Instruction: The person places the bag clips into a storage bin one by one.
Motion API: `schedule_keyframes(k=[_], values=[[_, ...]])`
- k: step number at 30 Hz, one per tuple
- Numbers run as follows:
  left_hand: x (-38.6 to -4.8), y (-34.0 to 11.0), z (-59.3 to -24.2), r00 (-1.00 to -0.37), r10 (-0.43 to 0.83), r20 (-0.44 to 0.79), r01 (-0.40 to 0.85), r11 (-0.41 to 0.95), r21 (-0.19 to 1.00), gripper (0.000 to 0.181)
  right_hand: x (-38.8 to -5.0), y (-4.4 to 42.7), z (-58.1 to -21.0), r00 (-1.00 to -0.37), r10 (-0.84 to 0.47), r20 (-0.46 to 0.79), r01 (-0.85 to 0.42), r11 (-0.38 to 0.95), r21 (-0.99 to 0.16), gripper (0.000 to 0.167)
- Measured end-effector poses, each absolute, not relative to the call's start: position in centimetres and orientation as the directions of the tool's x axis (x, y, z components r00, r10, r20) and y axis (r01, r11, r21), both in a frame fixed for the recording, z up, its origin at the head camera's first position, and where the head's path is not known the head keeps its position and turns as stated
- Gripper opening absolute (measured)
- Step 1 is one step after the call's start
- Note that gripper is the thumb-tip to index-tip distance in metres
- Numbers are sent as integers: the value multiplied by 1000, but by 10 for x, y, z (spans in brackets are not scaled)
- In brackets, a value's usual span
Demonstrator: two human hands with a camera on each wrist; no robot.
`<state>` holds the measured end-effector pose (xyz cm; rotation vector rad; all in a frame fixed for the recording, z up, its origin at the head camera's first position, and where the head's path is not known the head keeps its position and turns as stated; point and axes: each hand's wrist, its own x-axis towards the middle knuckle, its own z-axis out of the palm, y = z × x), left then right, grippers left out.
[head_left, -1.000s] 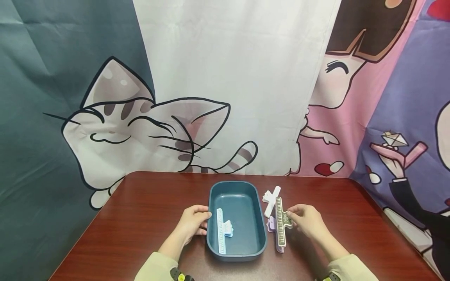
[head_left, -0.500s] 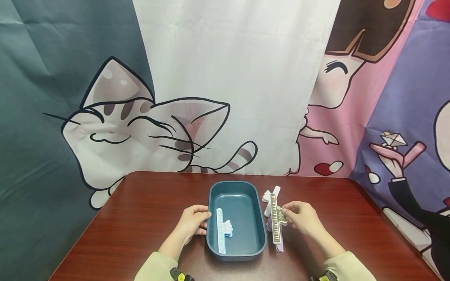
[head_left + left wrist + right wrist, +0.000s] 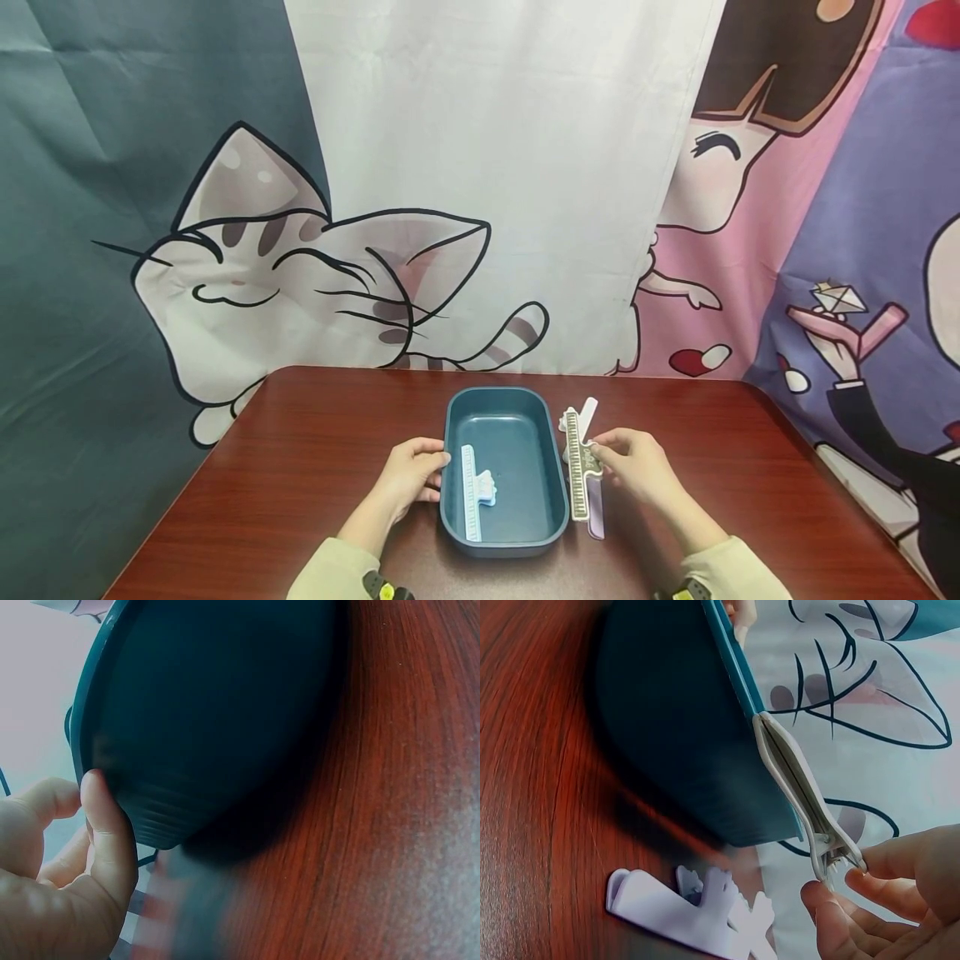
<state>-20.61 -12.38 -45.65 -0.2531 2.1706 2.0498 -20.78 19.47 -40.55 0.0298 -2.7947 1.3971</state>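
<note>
My left hand (image 3: 408, 475) pinches the left rim of a dark blue plastic bin (image 3: 517, 442), thumb on the edge, as the left wrist view also shows. Inside the bin, toward its left side, lies a light blue long-bar clip (image 3: 470, 493). My right hand (image 3: 643, 468) pinches the handle tabs of a piano-key-patterned clip (image 3: 574, 479). That clip is held above the table just right of the bin, and its jaws look closed in the right wrist view. Below it lie a purple clip (image 3: 667, 907) and a white clip (image 3: 589, 410), both partly hidden in the head view.
The things stand on a reddish-brown wooden table (image 3: 322, 450). A cloth backdrop (image 3: 495, 125) with a cartoon cat and figures hangs behind its far edge. The bin's raised right wall (image 3: 558, 479) stands close to the held clip.
My right hand has carried the piano-key clip leftward toward the bin, past the purple clip and over part of the white one. My left hand and the bin have stayed put.
</note>
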Motion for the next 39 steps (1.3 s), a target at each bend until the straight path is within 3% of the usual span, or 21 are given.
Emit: schedule_keyframes(k=[39], values=[[-206,-123,-458,-976,-26,-216,-217,54,975,40,-208,174,-397,-996,-81,40,-78,546,-834,16]])
